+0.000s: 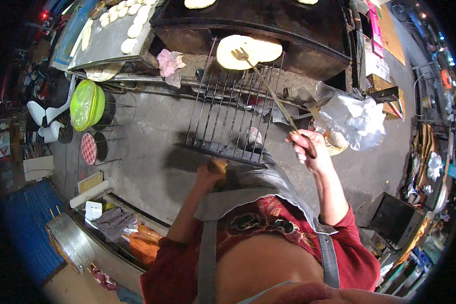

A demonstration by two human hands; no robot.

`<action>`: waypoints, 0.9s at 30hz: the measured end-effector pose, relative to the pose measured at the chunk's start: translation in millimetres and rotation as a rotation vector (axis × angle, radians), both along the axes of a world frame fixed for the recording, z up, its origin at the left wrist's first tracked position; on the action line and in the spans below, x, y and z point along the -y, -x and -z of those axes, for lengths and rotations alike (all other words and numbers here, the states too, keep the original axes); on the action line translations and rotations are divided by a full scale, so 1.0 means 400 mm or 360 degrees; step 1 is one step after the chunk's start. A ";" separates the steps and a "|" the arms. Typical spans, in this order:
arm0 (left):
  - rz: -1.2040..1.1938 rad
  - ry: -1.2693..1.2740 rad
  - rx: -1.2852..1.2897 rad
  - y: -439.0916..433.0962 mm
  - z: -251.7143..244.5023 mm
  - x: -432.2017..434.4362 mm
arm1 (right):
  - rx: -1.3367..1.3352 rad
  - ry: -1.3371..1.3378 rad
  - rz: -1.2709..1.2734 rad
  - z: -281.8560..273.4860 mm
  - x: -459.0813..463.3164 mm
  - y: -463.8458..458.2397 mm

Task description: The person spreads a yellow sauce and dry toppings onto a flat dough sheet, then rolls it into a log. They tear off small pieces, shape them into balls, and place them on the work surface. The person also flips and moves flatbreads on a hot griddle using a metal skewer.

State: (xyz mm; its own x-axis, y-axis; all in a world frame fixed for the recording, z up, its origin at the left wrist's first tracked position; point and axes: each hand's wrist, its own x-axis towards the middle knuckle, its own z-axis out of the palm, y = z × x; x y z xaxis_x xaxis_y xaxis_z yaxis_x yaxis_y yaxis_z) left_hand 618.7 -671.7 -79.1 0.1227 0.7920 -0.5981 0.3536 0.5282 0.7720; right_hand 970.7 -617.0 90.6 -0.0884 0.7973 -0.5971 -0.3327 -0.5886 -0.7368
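Note:
My right hand grips the handle of a long metal fork. The fork's tines rest over a pale, flat piece of dough. That dough lies at the far end of a barred metal rack, which juts toward me from the dark oven or griddle. At the rack's near edge my left hand is closed around a yellowish-brown thing, a handle or a folded cloth; which one I cannot tell.
Several dough pieces sit on a metal-topped table at the upper left. Below it stand a green basin and a stool with a checked seat. Clear plastic bags hang at right. A metal drum is at lower left.

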 end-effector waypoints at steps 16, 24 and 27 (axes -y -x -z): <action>-0.0073 0.0132 0.0606 0.041 0.132 0.034 | 0.0437 -0.0395 0.0257 -0.026 -0.064 -0.141; 0.0768 -0.0168 -0.0704 0.003 -0.007 -0.015 | 0.0428 -0.0180 0.0435 -0.007 -0.588 -0.384; 0.1149 -0.0170 -0.0956 -0.021 -0.071 -0.033 | 0.0379 -0.0234 0.0384 0.008 -0.701 -0.381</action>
State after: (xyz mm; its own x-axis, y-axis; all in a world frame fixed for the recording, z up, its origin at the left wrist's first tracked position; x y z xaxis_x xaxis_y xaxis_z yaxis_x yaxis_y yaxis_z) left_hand 627.0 -658.4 -50.6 0.3000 0.6990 -0.6492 0.9217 -0.0369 0.3862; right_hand 1123.0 -336.5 87.5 0.2403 0.8570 -0.4559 -0.2581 -0.3964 -0.8811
